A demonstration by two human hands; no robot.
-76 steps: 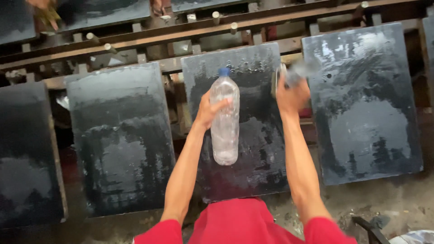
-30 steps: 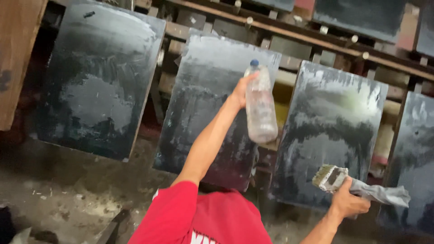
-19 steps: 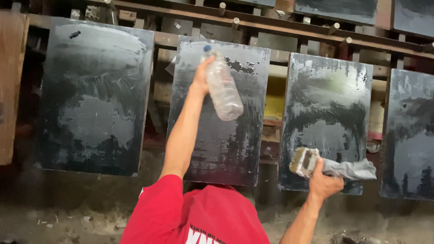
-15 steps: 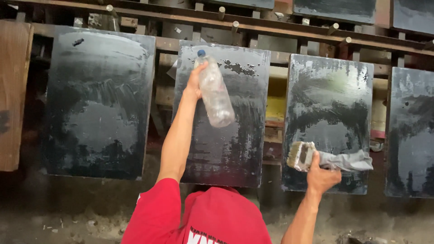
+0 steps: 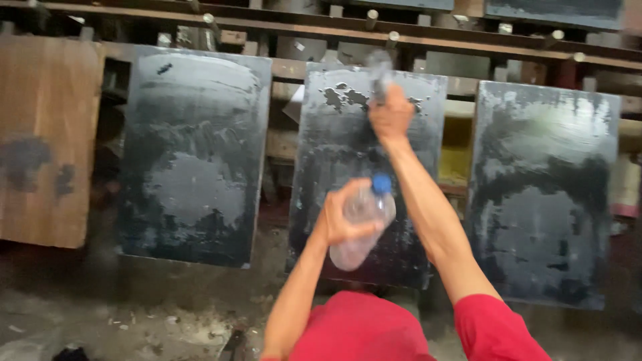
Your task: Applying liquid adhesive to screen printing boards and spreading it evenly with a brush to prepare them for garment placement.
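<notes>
Nearest: clear plastic bottle (image 5: 361,224) with blue cap, tilted, cap end up toward the right, held low in front of the red shirt (image 5: 361,331). Left hand (image 5: 338,217) wrapped around its middle, fingers curled tight on the body. Beyond and above those fingers: right hand (image 5: 390,115) raised, clenched on a blurred brush (image 5: 380,70); bristles not readable. Behind the knuckles: middle dark slab (image 5: 364,167), wet patches near its top. 2 more dark slabs (image 5: 194,154) either side; brown board (image 5: 43,140) far left. Rack (image 5: 468,47) behind.
</notes>
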